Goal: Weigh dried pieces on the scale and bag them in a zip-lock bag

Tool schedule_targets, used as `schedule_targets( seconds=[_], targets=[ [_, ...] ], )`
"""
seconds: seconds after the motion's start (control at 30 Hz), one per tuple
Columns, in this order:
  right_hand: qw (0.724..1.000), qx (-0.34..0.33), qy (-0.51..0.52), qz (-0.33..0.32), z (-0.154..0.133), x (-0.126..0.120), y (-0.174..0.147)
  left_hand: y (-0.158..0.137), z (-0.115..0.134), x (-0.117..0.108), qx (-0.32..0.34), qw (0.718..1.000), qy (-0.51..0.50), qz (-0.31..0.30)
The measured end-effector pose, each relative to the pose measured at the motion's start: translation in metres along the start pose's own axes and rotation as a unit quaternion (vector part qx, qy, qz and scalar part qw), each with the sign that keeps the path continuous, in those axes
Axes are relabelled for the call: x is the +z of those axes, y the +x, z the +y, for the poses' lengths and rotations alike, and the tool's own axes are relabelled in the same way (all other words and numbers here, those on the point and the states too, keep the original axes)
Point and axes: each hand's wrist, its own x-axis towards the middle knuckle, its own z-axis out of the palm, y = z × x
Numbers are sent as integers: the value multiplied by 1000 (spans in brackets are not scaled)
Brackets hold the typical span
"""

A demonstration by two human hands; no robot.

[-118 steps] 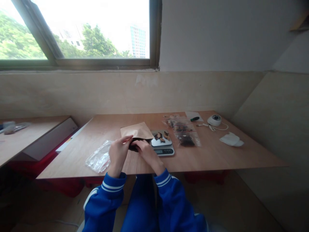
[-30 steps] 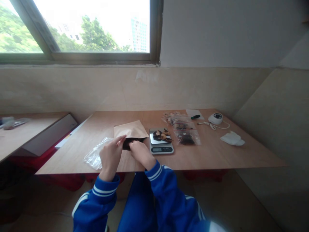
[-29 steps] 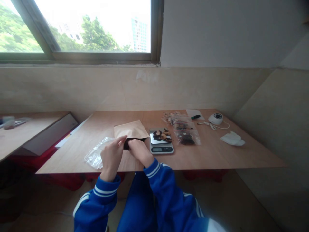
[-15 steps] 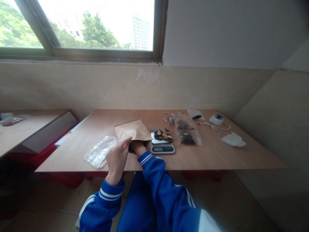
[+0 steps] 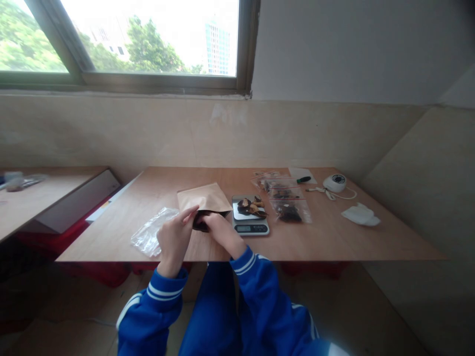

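A brown kraft paper bag [image 5: 204, 197] lies on the table with its dark mouth toward me. My left hand [image 5: 176, 237] pinches the upper edge of that mouth at its left side. The fingertips of my right hand [image 5: 221, 230] are inside the opening and hidden, so whether they grip anything does not show. Just right of the bag, a digital kitchen scale [image 5: 251, 228] bears several dark brown and tan dried pieces [image 5: 252, 206], which look like dried mushrooms. A crumpled clear plastic bag [image 5: 148, 235] lies beside my left hand.
Several zip bags [image 5: 289, 211] with dark contents lie right of the scale. Behind them are a white paper [image 5: 302, 173] and a green-black handled tool [image 5: 304, 179]. A white dome camera [image 5: 334, 183] with its cable and a crumpled white tissue [image 5: 360, 215] sit farther right.
My right hand has drawn back toward me and to the right, partly out of the paper bag. The bag's top now lies flatter; my left hand still holds its edge.
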Motion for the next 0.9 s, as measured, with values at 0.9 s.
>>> schedule_targets(
  seconds=[0.9],
  targets=[
    [967,-22,166,191,1,-44,-46,8,-17,10,5,1000,-25,6]
  ],
)
